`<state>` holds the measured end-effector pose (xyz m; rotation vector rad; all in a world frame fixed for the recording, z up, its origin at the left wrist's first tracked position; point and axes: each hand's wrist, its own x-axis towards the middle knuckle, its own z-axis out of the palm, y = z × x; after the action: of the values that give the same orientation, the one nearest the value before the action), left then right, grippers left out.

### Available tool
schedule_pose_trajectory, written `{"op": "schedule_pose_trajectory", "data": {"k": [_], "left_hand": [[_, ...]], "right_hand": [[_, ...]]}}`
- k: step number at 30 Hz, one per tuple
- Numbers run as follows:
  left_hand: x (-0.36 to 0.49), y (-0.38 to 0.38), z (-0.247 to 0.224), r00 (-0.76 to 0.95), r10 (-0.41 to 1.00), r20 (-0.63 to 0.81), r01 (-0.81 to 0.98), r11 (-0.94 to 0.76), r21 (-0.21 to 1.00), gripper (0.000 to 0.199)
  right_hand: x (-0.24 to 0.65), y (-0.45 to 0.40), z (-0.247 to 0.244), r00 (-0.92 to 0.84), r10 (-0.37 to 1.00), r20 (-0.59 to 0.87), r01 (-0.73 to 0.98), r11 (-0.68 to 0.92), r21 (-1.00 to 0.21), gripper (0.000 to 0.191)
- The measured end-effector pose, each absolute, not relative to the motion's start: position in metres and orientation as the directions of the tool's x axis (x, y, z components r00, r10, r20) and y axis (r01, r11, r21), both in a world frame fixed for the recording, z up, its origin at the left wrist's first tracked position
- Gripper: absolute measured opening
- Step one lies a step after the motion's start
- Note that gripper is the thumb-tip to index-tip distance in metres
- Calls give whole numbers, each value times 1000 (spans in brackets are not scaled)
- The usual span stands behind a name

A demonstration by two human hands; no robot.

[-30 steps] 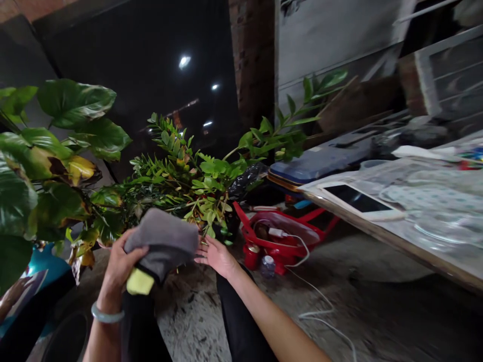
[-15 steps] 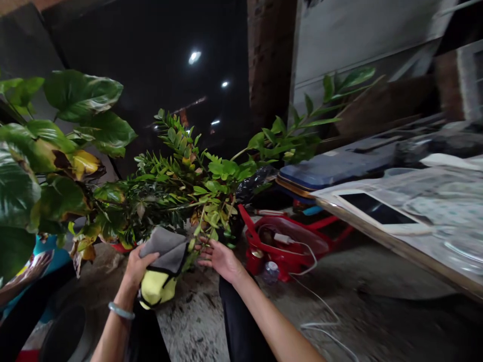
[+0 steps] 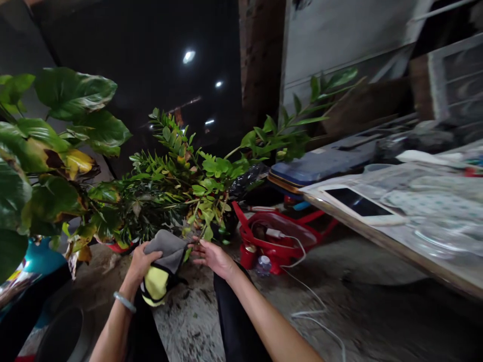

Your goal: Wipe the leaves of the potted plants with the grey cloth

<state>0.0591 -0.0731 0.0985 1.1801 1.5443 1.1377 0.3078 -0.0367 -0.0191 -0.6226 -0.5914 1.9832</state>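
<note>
My left hand (image 3: pixel 140 264) is closed on a cloth (image 3: pixel 166 251), grey on one side and yellow on the other with black edging. Just right of it, my right hand (image 3: pixel 213 257) has its thumb and forefinger together at a thin leafy plant stem (image 3: pixel 187 251), with the other fingers apart. The cloth's right corner reaches close to these fingertips; whether they touch it I cannot tell. Above both hands spreads a green potted plant (image 3: pixel 206 191) with some yellowing leaves.
A red basket (image 3: pixel 279 246) with a white cable (image 3: pixel 309 286) stands on the floor at right. Beyond it, a table (image 3: pixel 339 221) holds a white phone (image 3: pixel 362 203) and a clear lid. Large-leaved foliage (image 3: pixel 75 95) fills the left, above a turquoise vessel (image 3: pixel 41 256).
The whole view has shifted slightly, so the scene sits further left. The cloth has folded a little, showing less yellow. Both hands stay near the same stem.
</note>
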Motion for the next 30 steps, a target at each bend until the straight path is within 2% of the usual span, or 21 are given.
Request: {"op": "schedule_pose_trajectory", "data": {"k": [3, 7, 10, 13, 14, 16, 19, 21, 25, 30], "left_hand": [[51, -87, 118, -288, 954, -83, 30, 96, 995, 44], [67, -90, 155, -517, 852, 82, -97, -153, 983, 50], [80, -96, 170, -576, 808, 123, -165, -262, 951, 51], [84, -107, 179, -613, 780, 126, -207, -313, 927, 52], [85, -111, 182, -623, 771, 132, -211, -329, 920, 52], [89, -119, 185, -629, 761, 156, -203, -355, 913, 49], [103, -135, 182, -592, 785, 183, -171, -344, 923, 49], [114, -150, 172, -551, 818, 162, -186, -310, 932, 52], [126, -184, 138, -453, 888, 73, -264, -212, 941, 51], [133, -206, 101, -373, 928, -3, -316, -124, 941, 50]], "right_hand": [[311, -35, -19, -417, 888, -194, -610, -432, -664, 35], [308, -35, -14, -358, 905, -232, -593, -412, -692, 24], [309, -47, -8, -276, 921, -274, -595, -388, -704, 24], [313, -82, 2, -190, 933, -307, -546, -360, -756, 32], [312, -98, 6, -196, 931, -307, -517, -364, -775, 34], [307, -133, 19, -316, 904, -288, -457, -411, -789, 40], [288, -175, 40, -579, 795, -180, -446, -494, -747, 52], [275, -190, 51, -632, 770, -89, -510, -499, -701, 56], [271, -199, 61, -523, 852, -17, -675, -426, -602, 52], [280, -216, 73, -410, 912, 30, -727, -306, -615, 55]]}}
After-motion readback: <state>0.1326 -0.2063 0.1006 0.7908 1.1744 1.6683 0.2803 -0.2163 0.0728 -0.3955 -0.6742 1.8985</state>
